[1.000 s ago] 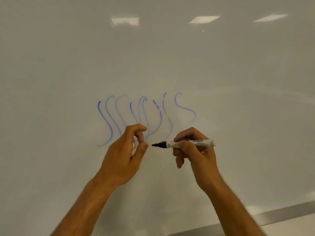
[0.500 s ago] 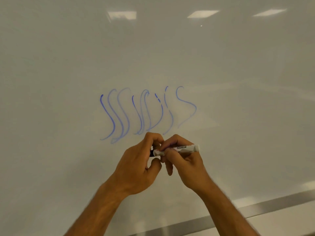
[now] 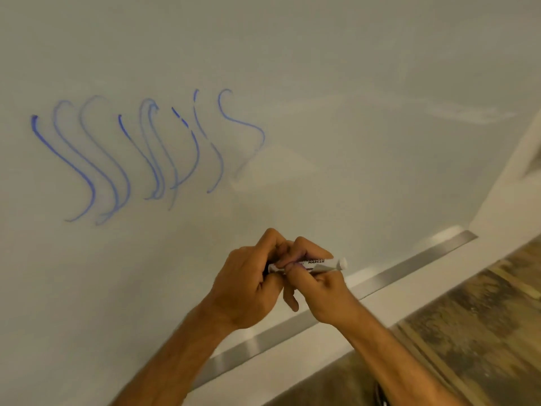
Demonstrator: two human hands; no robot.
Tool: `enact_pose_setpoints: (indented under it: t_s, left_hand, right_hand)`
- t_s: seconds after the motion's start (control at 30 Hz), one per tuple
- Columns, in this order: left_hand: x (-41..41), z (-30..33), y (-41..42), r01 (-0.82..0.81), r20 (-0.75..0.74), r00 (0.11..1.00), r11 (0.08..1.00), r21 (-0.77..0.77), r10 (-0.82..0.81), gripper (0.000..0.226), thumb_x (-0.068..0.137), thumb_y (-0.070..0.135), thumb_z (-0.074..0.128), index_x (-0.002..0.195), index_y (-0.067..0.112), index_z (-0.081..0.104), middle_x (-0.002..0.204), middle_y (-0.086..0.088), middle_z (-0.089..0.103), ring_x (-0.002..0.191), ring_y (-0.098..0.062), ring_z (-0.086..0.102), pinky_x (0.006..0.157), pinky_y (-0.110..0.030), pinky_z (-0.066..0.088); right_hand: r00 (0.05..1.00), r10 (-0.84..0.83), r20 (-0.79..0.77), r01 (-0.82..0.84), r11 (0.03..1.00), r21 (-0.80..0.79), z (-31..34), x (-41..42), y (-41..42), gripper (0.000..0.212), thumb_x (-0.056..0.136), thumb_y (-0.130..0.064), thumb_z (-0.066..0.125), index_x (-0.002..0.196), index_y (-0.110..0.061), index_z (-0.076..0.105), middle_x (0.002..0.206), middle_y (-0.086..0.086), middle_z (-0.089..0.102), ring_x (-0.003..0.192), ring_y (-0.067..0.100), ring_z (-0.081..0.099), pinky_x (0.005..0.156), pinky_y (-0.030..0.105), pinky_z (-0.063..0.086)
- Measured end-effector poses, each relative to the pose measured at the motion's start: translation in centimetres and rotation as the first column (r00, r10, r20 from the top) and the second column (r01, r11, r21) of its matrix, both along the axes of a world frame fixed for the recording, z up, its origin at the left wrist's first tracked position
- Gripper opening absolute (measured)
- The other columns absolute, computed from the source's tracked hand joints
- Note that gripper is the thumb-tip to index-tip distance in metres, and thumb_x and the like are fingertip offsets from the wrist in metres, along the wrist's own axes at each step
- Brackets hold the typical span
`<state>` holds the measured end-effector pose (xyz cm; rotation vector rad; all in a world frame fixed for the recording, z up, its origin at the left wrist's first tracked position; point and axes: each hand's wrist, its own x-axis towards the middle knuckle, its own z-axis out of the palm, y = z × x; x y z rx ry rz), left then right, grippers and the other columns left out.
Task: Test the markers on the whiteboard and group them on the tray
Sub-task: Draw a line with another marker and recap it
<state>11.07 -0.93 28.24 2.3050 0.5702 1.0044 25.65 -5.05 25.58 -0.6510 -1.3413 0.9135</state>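
Note:
A white marker (image 3: 322, 263) with black lettering lies level in front of the whiteboard (image 3: 322, 83). My right hand (image 3: 319, 288) grips its barrel with curled fingers. My left hand (image 3: 248, 282) is curled round the marker's tip end, which is hidden inside the fingers along with any cap. Both hands meet just above the board's lower edge. Several wavy blue strokes (image 3: 140, 153) mark the board at the upper left.
The whiteboard's silver bottom frame (image 3: 409, 265) runs diagonally under my hands. A white wall strip (image 3: 512, 177) stands at the board's right edge. Mottled brown flooring (image 3: 468, 332) fills the lower right.
My left hand has closed over the marker's black tip, which was bare a second ago. Both hands have sunk toward the board's bottom edge, and the view has swung down and to the right.

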Motion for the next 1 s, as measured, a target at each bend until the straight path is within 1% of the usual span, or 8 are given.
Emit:
enact_pose_setpoints:
  t_s: [0.2,0.3,0.43,0.53,0.6,0.7,0.87,1.0]
  left_hand:
    - [8.2,-2.3,-1.0,0.07,-0.09,0.992,0.988,-0.141,-0.083,0.019,0.088,0.016,0.055,0.099,0.029,0.047,0.08,0.02,0.065,0.068,-0.014,0.065,0.06,-0.02,0.053]
    - [13.4,-4.5,-1.0,0.028,-0.113,0.992,0.982,-0.189,-0.05,0.027,0.087,0.023,0.062,0.109,0.031,0.048,0.096,0.018,0.065,0.085,-0.019,0.068,0.073,-0.027,0.06]
    - [20.6,-7.4,-0.4,-0.029,-0.109,0.994,0.974,-0.224,0.004,0.047,0.086,0.031,0.067,0.127,0.039,0.046,0.125,0.023,0.057,0.115,-0.008,0.059,0.092,-0.016,0.052]
    - [25.6,-11.4,0.6,-0.085,-0.217,0.975,0.973,-0.214,0.037,0.056,0.091,0.039,0.064,0.139,0.044,0.036,0.15,0.02,0.038,0.134,0.005,0.037,0.104,-0.011,0.033]
    - [28.3,-15.5,0.9,-0.141,-0.318,0.947,0.958,-0.251,0.056,0.059,0.091,0.047,0.057,0.143,0.048,0.029,0.158,0.017,0.026,0.138,0.002,0.027,0.106,-0.02,0.03]
    - [31.5,-23.4,1.1,-0.188,-0.433,0.901,0.918,-0.348,0.02,0.054,0.096,0.047,0.052,0.144,0.048,0.028,0.157,0.016,0.029,0.14,-0.005,0.032,0.108,-0.029,0.036]
    - [34.3,-40.8,1.2,-0.234,-0.592,0.797,0.842,-0.485,-0.12,0.053,0.101,0.044,0.047,0.15,0.04,0.028,0.157,0.014,0.033,0.142,-0.005,0.033,0.114,-0.026,0.033]
    - [36.1,-55.6,-0.3,-0.285,-0.68,0.708,0.805,-0.521,-0.19,0.054,0.102,0.035,0.049,0.152,0.028,0.032,0.158,0.004,0.034,0.143,-0.018,0.036,0.117,-0.033,0.031]
  right_hand:
    - [0.996,-0.082,0.045,0.084,0.995,-0.044,-1.6,8.5,-1.9,0.016,0.09,-0.015,0.052,0.088,-0.02,0.068,0.085,0.009,0.07,0.064,0.029,0.064,0.047,0.029,0.053]
    - [0.993,-0.117,0.036,0.12,0.985,-0.123,-3.1,13.7,-2.5,0.016,0.086,-0.02,0.054,0.086,-0.025,0.069,0.081,-0.005,0.07,0.061,0.011,0.064,0.048,0.022,0.051]
    - [0.977,-0.211,0.019,0.21,0.957,-0.199,-6.6,21.1,-2.8,0.015,0.088,-0.018,0.057,0.091,-0.015,0.071,0.085,0.005,0.072,0.056,0.016,0.062,0.047,0.027,0.054]
    - [0.953,-0.295,0.063,0.3,0.902,-0.31,-10.6,26.3,-3.1,0.014,0.093,-0.006,0.058,0.098,-0.006,0.072,0.088,0.01,0.073,0.055,0.022,0.063,0.05,0.032,0.056]
    - [0.932,-0.334,0.139,0.361,0.839,-0.407,-14.2,29.1,-3.6,0.017,0.097,-0.002,0.056,0.105,-0.005,0.071,0.093,0.007,0.075,0.063,0.024,0.067,0.057,0.033,0.059]
    - [0.888,-0.349,0.299,0.458,0.707,-0.538,-21.9,33.2,-4.7,0.024,0.101,-0.009,0.051,0.109,-0.015,0.073,0.101,-0.005,0.074,0.084,0.02,0.071,0.068,0.031,0.061]
    - [0.817,-0.267,0.511,0.575,0.45,-0.684,-39.8,38.4,-8.0,0.025,0.099,-0.023,0.058,0.103,-0.044,0.072,0.098,-0.012,0.074,0.089,0.013,0.071,0.077,0.046,0.061]
    - [0.79,-0.138,0.598,0.613,0.23,-0.756,-54.8,40.4,-11.0,0.018,0.094,-0.029,0.065,0.109,-0.032,0.074,0.098,-0.017,0.072,0.094,0.004,0.068,0.085,0.04,0.058]
